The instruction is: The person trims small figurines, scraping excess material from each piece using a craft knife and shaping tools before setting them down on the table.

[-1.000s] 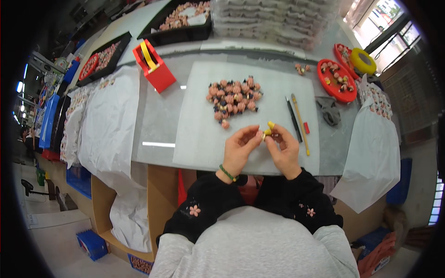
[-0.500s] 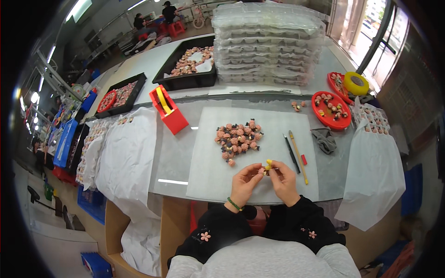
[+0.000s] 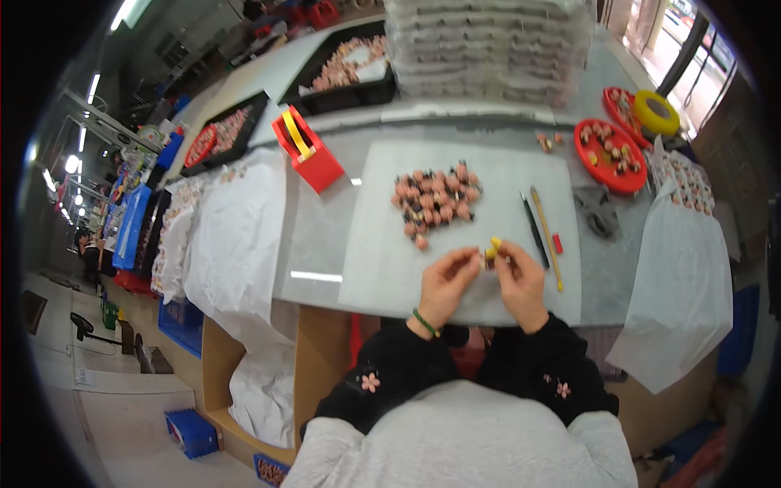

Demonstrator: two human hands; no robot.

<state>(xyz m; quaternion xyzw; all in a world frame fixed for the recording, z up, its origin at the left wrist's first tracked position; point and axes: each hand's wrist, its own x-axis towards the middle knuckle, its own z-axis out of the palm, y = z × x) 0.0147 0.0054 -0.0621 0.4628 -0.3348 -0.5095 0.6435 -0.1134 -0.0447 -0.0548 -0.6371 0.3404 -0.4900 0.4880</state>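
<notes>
Above the white foam sheet [image 3: 370,244], near its front edge, my two hands meet at a small figurine [image 3: 489,259] with a yellow part [image 3: 495,242] at its top. My right hand [image 3: 522,283] pinches it between thumb and fingers. Close beside it, the fingers of my left hand [image 3: 444,286] are pressed together at the figurine's left side; whether they grip it is too blurred to make out. Just beyond lies a pile of pink and dark figurines [image 3: 435,195]. To the right of my hands are a black pen-like tool [image 3: 534,228], a thin yellow-brown stick [image 3: 547,236] and a small red piece [image 3: 557,243].
A red tape dispenser [image 3: 319,167] stands back left. Black trays [image 3: 346,96] of pink pieces are farther off, beside stacked clear plastic trays [image 3: 488,57]. At right are a red dish [image 3: 606,173] of parts, a yellow tape roll [image 3: 656,114] and a grey cloth [image 3: 598,211].
The whole view has shifted, so the table sits higher and farther right in it. My hands have drawn slightly apart, with the yellow-topped figurine staying at my right fingertips.
</notes>
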